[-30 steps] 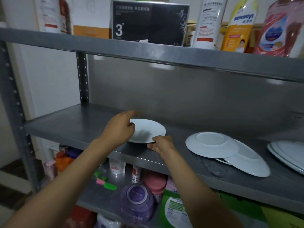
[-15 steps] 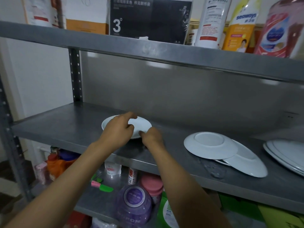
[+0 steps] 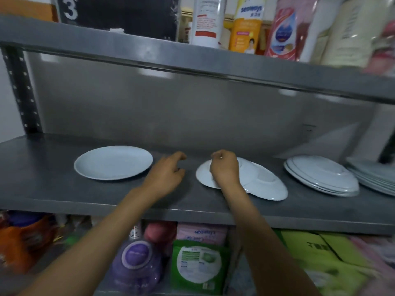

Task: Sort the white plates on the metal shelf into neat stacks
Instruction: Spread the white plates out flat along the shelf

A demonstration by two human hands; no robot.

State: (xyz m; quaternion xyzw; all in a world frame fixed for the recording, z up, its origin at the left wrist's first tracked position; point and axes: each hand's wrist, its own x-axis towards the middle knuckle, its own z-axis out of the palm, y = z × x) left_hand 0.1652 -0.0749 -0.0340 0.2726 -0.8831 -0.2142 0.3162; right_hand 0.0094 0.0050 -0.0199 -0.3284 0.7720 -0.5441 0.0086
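Currently, head view: single plate lies flat left of centre on the metal shelf. Left hand hovers loosely curled, holding nothing. Right hand grips the upturned plate overlapping a second plate. Risk: lifting could drag the lower one off the edge.

Single plate lies left of overlapping plates on shelf.
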